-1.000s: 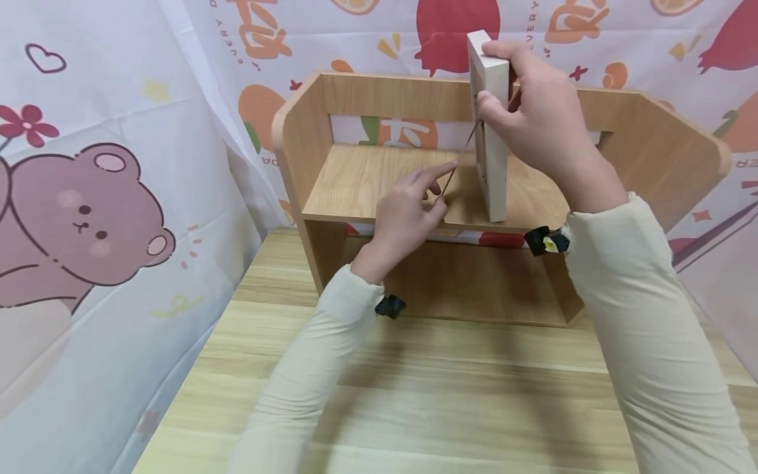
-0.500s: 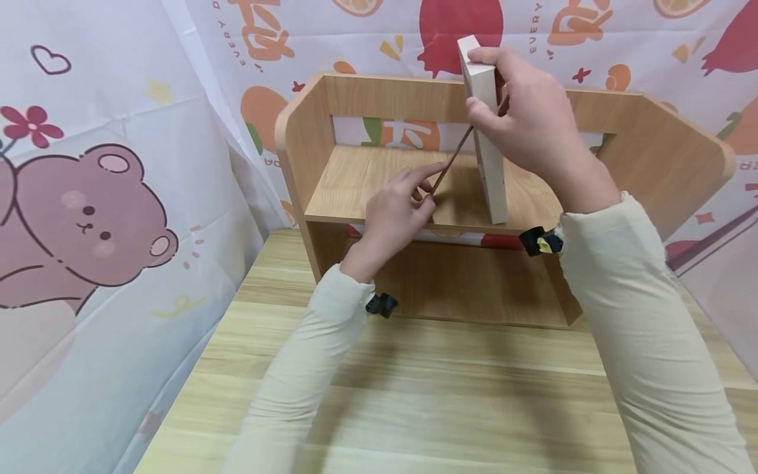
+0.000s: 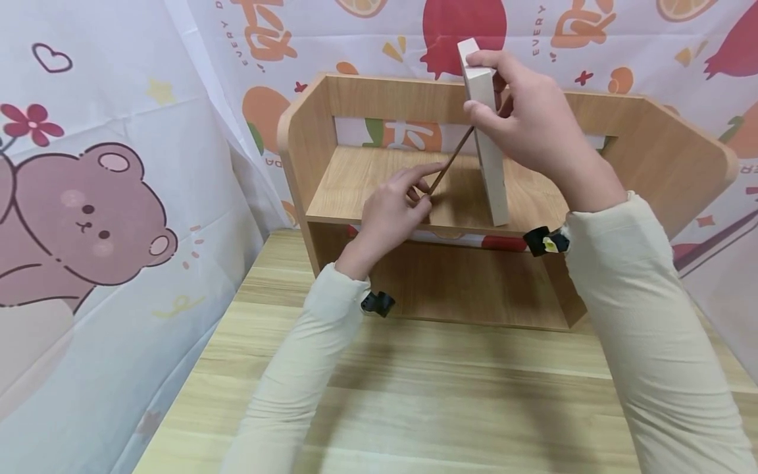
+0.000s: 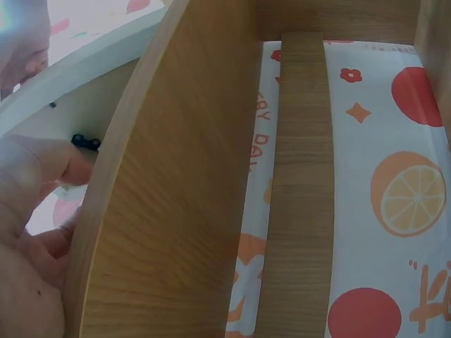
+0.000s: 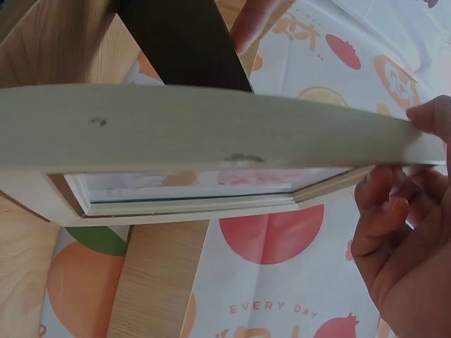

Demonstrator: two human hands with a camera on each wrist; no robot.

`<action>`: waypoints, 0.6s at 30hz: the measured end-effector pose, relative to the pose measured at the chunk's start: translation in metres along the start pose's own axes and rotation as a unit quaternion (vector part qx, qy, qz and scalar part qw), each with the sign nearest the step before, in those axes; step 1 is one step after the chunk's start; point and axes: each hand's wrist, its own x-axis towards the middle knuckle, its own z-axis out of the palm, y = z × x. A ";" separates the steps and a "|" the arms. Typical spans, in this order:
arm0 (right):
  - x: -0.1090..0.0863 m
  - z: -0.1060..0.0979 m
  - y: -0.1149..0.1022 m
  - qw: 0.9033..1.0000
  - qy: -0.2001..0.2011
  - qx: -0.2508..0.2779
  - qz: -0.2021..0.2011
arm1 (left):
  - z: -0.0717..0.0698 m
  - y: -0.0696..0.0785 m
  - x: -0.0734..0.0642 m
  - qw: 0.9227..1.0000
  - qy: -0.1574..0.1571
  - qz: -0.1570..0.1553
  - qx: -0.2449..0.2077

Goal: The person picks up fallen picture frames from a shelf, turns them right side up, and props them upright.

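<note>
A white photo frame (image 3: 490,155) stands on end on the upper shelf, its top leaning slightly left. My right hand (image 3: 535,118) grips its upper end, thumb on the near edge and fingers over the top. A thin brown support leg (image 3: 453,158) slants out from the frame's left side. Near its lower end, my left hand (image 3: 387,214) pinches it between thumb and fingers. In the right wrist view, the dark leg (image 5: 187,42) spreads behind the frame's edge (image 5: 176,127), and the glass (image 5: 190,184) shows below. The left wrist view has the left hand (image 4: 35,211) partly hidden behind a shelf board.
A two-tier wooden desk shelf (image 3: 355,181) surrounds the work, with a side panel at each end and a rail across the back. It stands on a wood-grain table (image 3: 450,395). Printed cloths (image 3: 367,39) hang behind and on the left.
The support leg has swung farther out to the left, with the left hand drawing back left and slightly down. The frame's top has tipped left in the right hand.
</note>
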 end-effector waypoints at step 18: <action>0.002 -0.005 0.015 0.992 -0.067 0.103 0.012 | -0.007 -0.004 0.008 0.987 -0.063 -0.073 -0.127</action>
